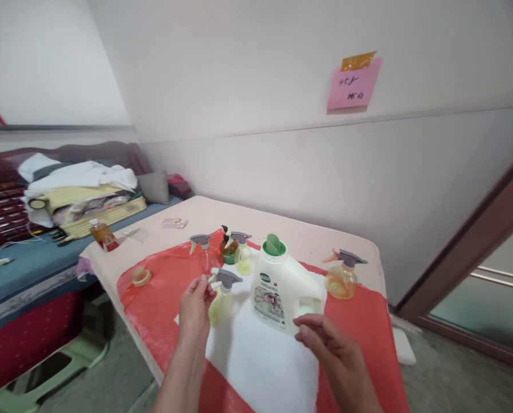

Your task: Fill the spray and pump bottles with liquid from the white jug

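A white detergent jug (pixel 267 289) with a printed label stands upright on a white cloth (pixel 263 367). A green cap or funnel (pixel 273 245) sits tilted in its mouth. My right hand (pixel 331 350) is by the jug's lower right corner, fingers loosely bent with a gap at the thumb; contact is unclear. My left hand (pixel 197 307) is beside a spray bottle (pixel 221 307) with pale yellow liquid and a grey trigger head. Its fingers are half curled near the nozzle, with nothing visible in them.
Behind stand a reddish spray bottle (pixel 208 259), a yellowish one (pixel 243 261) and a dark green-based bottle (pixel 228 252). An amber spray bottle (pixel 341 281) stands right, a round tan lid (pixel 141 276) left, on red sheeting (pixel 153 315). A drink bottle (pixel 104 235) stands by the bed.
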A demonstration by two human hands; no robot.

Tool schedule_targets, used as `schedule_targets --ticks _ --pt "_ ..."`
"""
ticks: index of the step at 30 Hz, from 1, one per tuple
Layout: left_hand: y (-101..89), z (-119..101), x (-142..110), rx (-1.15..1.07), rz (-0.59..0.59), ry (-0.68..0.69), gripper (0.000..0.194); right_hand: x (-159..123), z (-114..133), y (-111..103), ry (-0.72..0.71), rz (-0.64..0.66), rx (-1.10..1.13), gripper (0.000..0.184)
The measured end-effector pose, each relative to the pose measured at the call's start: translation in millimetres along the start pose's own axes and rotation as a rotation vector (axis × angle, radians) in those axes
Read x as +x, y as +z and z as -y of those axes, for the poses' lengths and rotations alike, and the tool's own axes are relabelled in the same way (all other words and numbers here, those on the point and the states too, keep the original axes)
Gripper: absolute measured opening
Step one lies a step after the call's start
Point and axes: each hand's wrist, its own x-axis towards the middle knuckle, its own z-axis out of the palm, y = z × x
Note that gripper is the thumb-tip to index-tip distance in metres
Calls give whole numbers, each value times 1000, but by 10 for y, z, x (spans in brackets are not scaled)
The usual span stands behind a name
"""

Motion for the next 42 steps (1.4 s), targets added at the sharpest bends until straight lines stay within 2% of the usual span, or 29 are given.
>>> schedule_targets --ticks 3,5,7,9,11,14,16,18,22,27,29,32,37,42 --pt "-36 -154 -87 -58 34 -10 27 -85 -74 157 -30 131 -128 35" --pt "-57 -241 -143 -149 86 -102 17 -137 -131 262 -47 204 -164 39" --pt "-65 -281 -189 -266 128 -255 14 -175 -185 370 -86 297 -172 64" --pt "-52 -275 -228 -343 152 -402 22 -200 -231 483 -132 381 -181 95" --pt "-18 -244 -268 -350 166 -485 27 -216 -270 593 -165 419 -190 112" --pt "54 -200 -351 -367 177 -547 27 -224 -318 719 -145 381 -167 104" --pt "105 -173 -439 -364 155 -490 18 -216 -341 761 -172 299 -162 92" --pt "156 -130 -565 -301 124 -354 7 -201 -352 769 -270 196 -208 86" --pt "249 -8 -880 -9 46 -77 30 -174 -338 719 -498 -11 -433 85" --pt "332 12 -1042 250 139 17 42 -161 -335 661 -958 -265 -887 69" --pt "332 -22 -1016 292 136 -14 40 -164 -330 654 -1032 -275 -975 66" --pt "290 -65 -960 292 145 -41 38 -177 -276 655 -996 -201 -952 66" --pt "176 -68 -866 290 243 -44 34 -199 -150 696 -804 -56 -742 75" --pt "116 -56 -770 197 306 -94 27 -178 -176 713 -738 26 -575 77"
